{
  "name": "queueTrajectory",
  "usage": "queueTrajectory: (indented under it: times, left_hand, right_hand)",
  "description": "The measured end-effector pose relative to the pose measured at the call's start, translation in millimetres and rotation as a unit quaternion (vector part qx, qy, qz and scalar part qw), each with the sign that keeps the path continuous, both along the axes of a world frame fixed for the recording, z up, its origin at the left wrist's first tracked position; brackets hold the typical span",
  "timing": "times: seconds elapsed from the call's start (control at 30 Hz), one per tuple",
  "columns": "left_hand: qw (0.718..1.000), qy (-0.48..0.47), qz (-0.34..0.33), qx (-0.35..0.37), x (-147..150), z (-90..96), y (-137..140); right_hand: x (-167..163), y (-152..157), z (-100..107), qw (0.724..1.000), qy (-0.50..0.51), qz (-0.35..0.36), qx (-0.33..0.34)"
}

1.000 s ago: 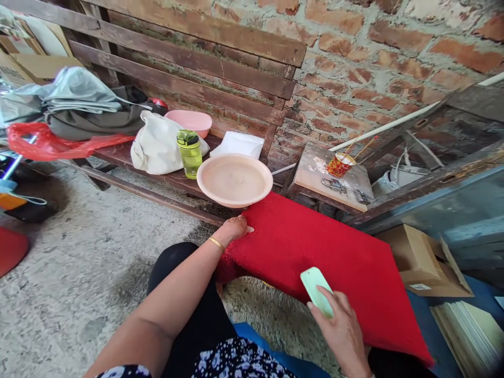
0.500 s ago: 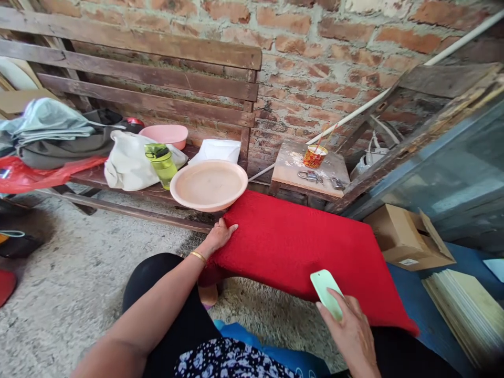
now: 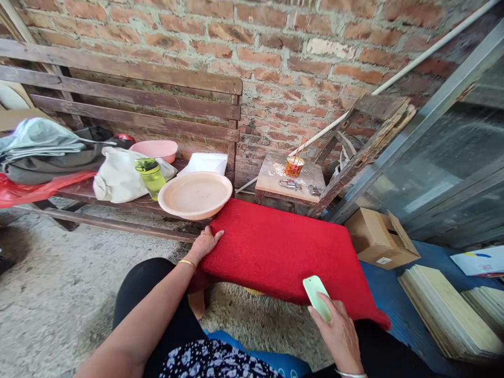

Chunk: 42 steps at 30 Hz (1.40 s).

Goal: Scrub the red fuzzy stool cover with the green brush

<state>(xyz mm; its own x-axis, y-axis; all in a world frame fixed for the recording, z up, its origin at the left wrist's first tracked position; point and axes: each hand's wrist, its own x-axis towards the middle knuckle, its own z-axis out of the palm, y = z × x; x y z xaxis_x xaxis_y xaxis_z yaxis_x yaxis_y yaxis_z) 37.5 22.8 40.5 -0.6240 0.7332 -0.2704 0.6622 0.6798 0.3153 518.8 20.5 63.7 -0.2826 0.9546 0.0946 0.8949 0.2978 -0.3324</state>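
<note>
A red cloth (image 3: 271, 241) is stretched over a low bench-like surface in front of my knees. At its left edge, my left hand (image 3: 205, 242) grips the cloth-covered corner, thumb on top and the other fingers partly hidden past the edge. My right hand (image 3: 339, 329) is closed around a pale green oblong plastic piece (image 3: 316, 295) with a small hole at its far end. This piece is over the cloth's near edge; its underside is hidden, so I cannot tell whether it touches the cloth.
A shallow pinkish basin (image 3: 197, 194) with liquid stands at the wooden bench's (image 3: 165, 107) end, beside a green bottle (image 3: 151, 178) and white bag (image 3: 118, 176). A small table (image 3: 271, 184) holds a paper cup (image 3: 294, 167) and padlocks (image 3: 290, 184). A cardboard box (image 3: 378, 239) and stacked boards (image 3: 444, 310) are at right.
The view has turned to the right, so most things sit further left and more boards show. Both hands keep their holds; little else has visibly changed.
</note>
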Motion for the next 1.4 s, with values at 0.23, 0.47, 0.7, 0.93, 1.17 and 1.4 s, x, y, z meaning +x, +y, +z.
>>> queueTrajectory:
  times: [0.23,0.47,0.7,0.93,1.17,1.4]
  left_hand:
    - [0.999,0.013,-0.028,0.039,11.1,19.8,-3.7]
    - [0.993,0.062,-0.098,0.031,12.6,20.1,-5.5]
    - [0.970,0.153,-0.186,-0.016,-1.9,-9.7,-1.7]
    - [0.950,0.218,-0.207,-0.087,-7.4,-14.5,-3.2]
    - [0.953,0.216,-0.188,-0.096,-7.0,-6.4,-3.8]
    - [0.991,0.106,-0.076,0.004,-9.5,-4.9,-0.8]
  right_hand:
    - [53.2,7.2,6.5,0.991,-0.041,-0.117,0.042]
    - [34.8,17.6,31.5,0.981,-0.069,-0.107,0.149]
    - [-119.1,11.9,28.2,0.995,-0.004,0.078,0.069]
    - [-117.7,12.3,30.7,0.998,0.004,0.066,-0.026]
    - [-10.5,45.5,42.7,0.998,-0.049,-0.016,-0.043]
    - [56.7,61.4,64.4,0.974,-0.150,-0.152,-0.069]
